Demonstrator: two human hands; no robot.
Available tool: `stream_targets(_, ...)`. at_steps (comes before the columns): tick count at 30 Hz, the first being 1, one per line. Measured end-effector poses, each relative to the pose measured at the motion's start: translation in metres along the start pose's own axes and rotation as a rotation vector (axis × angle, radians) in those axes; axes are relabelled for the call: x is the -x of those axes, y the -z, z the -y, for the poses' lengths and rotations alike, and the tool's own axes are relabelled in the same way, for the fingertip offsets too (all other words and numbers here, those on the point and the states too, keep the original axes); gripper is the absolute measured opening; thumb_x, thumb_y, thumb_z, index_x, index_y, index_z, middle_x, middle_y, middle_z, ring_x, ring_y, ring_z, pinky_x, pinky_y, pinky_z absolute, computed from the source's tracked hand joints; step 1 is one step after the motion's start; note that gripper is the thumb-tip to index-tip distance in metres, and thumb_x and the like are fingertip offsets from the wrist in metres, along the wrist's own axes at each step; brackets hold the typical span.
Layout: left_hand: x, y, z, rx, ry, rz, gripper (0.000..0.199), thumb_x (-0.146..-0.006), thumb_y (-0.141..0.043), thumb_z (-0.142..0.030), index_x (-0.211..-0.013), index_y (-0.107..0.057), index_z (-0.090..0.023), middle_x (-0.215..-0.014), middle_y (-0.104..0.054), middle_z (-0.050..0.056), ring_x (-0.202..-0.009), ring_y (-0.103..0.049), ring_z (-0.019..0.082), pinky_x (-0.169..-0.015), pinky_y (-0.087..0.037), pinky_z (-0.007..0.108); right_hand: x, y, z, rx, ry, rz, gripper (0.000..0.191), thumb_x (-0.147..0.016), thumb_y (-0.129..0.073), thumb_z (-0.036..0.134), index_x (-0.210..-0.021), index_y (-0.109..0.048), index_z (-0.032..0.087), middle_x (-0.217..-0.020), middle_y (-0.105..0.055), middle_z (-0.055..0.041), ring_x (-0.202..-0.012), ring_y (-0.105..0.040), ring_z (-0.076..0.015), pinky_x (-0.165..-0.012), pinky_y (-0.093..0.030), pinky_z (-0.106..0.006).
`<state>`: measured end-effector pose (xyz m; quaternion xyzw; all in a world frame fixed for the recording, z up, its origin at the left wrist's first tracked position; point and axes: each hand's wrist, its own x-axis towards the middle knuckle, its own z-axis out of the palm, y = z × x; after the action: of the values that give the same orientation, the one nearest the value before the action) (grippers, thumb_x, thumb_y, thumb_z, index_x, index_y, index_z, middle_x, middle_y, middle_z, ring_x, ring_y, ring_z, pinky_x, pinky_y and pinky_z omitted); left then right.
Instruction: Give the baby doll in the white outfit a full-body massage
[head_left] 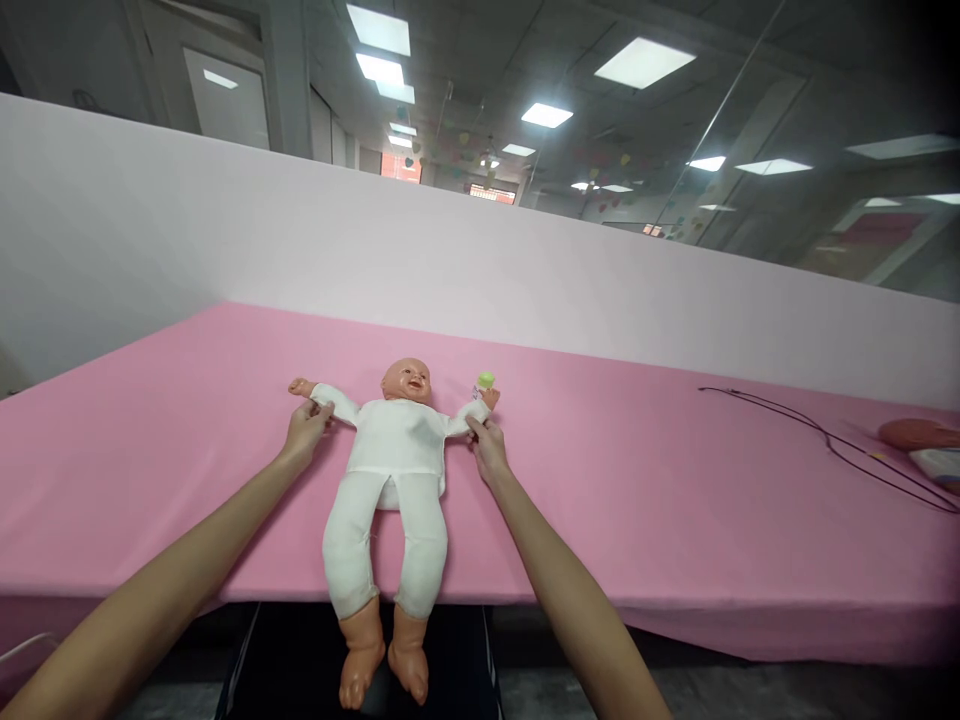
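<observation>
A baby doll (400, 440) with a bald head and a white cloth body lies on its back on the pink-covered table (615, 480). Its head points away from me, and its bare feet hang past the near edge. My left hand (307, 428) pinches the sleeved arm on the left side of the picture. On the other side, my right hand (487, 443) grips the doll's other arm near the wrist. Both doll arms are stretched out sideways. Just behind the doll's hand on the right stands a small bottle with a green cap (486, 380), partly hidden by that hand.
A thin black cable (799, 415) trails across the table on the right. At the far right edge lies a brownish rounded object with a white part (919, 435), cut off by the frame. A white partition (450, 260) rises behind the table. Below the near edge is a dark seat (300, 660).
</observation>
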<state>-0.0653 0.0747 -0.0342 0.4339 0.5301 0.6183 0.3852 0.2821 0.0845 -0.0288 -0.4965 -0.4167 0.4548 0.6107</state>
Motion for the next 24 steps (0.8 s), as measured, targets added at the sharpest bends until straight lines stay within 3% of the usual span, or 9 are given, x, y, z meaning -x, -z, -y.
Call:
stream_targets(2,0.001,0.001,-0.002,-0.011,-0.051,0.034,0.056,-0.072,-0.079,-0.067,-0.095,-0.064,-0.018,-0.09,-0.07,0.008,-0.076,-0.065,0.023,-0.068,-0.052,0.034,0.002,0.0,0.004,-0.034,0.04,0.035,0.039,-0.064,-0.088,0.045,-0.088,-0.069,0.022,-0.071,-0.066,0.0014,-0.06,-0.056,-0.0145,-0.057,-0.046,-0.028)
stream_targets(5,0.009,-0.003,-0.011,-0.119,-0.307,0.111,0.035,-0.087,-0.07,-0.05,-0.103,-0.071,-0.019,-0.103,-0.074,0.01,-0.093,-0.068,0.027,-0.079,-0.054,0.037,0.01,-0.005,0.011,-0.003,0.164,0.172,0.036,-0.064,-0.089,0.037,-0.093,-0.075,0.022,-0.091,-0.076,-0.0028,-0.082,-0.068,-0.0199,-0.077,-0.056,-0.033)
stream_targets(8,0.019,-0.008,-0.02,-0.31,-0.582,0.321,0.026,-0.093,-0.063,-0.034,-0.109,-0.079,-0.024,-0.118,-0.074,0.01,-0.111,-0.065,0.03,-0.093,-0.053,0.041,0.019,-0.012,0.014,0.14,0.279,0.401,0.021,-0.068,-0.083,0.031,-0.088,-0.082,0.023,-0.106,-0.079,-0.0066,-0.104,-0.071,-0.0257,-0.097,-0.055,-0.04)
stream_targets(10,0.023,-0.009,-0.022,-0.42,-0.726,0.424,0.028,-0.095,-0.058,-0.029,-0.109,-0.083,-0.028,-0.12,-0.074,0.01,-0.115,-0.064,0.029,-0.098,-0.051,0.043,0.023,-0.014,0.013,0.206,0.332,0.52,0.014,-0.071,-0.078,0.028,-0.084,-0.084,0.024,-0.107,-0.08,-0.0071,-0.106,-0.071,-0.0261,-0.099,-0.054,-0.042)
stream_targets(12,0.025,-0.009,-0.021,-0.474,-0.78,0.445,0.03,-0.096,-0.056,-0.028,-0.108,-0.083,-0.03,-0.119,-0.074,0.009,-0.113,-0.064,0.028,-0.1,-0.05,0.044,0.024,-0.015,0.01,0.216,0.356,0.553,0.015,-0.072,-0.075,0.026,-0.084,-0.084,0.024,-0.107,-0.08,-0.007,-0.106,-0.072,-0.0258,-0.099,-0.054,-0.042)
stream_targets(16,0.02,-0.007,-0.015,-0.395,-0.597,0.281,0.026,-0.093,-0.061,-0.035,-0.108,-0.079,-0.023,-0.116,-0.076,0.009,-0.108,-0.066,0.028,-0.095,-0.052,0.04,0.018,-0.014,0.005,0.116,0.28,0.369,0.024,-0.071,-0.079,0.028,-0.094,-0.081,0.022,-0.109,-0.079,-0.0065,-0.106,-0.071,-0.0249,-0.096,-0.055,-0.039)
stream_targets(20,0.002,0.001,-0.004,-0.125,-0.232,-0.013,0.039,-0.083,-0.072,-0.053,-0.099,-0.07,-0.017,-0.098,-0.074,0.01,-0.087,-0.068,0.025,-0.076,-0.055,0.035,0.004,-0.007,-0.001,-0.079,0.106,0.086,0.036,-0.066,-0.087,0.04,-0.092,-0.07,0.022,-0.08,-0.071,0.0006,-0.069,-0.063,-0.0153,-0.066,-0.054,-0.028)
stream_targets(22,-0.007,0.005,0.0,-0.034,-0.073,-0.043,0.051,-0.072,-0.08,-0.061,-0.093,-0.068,-0.016,-0.091,-0.073,0.01,-0.079,-0.067,0.024,-0.068,-0.054,0.033,-0.001,-0.004,-0.002,-0.128,0.022,0.026,0.039,-0.065,-0.089,0.045,-0.088,-0.066,0.022,-0.068,-0.062,0.004,-0.056,-0.052,-0.0117,-0.055,-0.048,-0.026)
stream_targets(24,-0.01,0.007,-0.001,-0.025,-0.042,-0.002,0.055,-0.067,-0.084,-0.063,-0.092,-0.068,-0.016,-0.089,-0.073,0.01,-0.077,-0.068,0.024,-0.066,-0.053,0.033,-0.003,-0.003,-0.001,-0.149,-0.01,0.024,0.042,-0.063,-0.091,0.046,-0.087,-0.066,0.022,-0.066,-0.06,0.0046,-0.053,-0.047,-0.0107,-0.052,-0.045,-0.026)
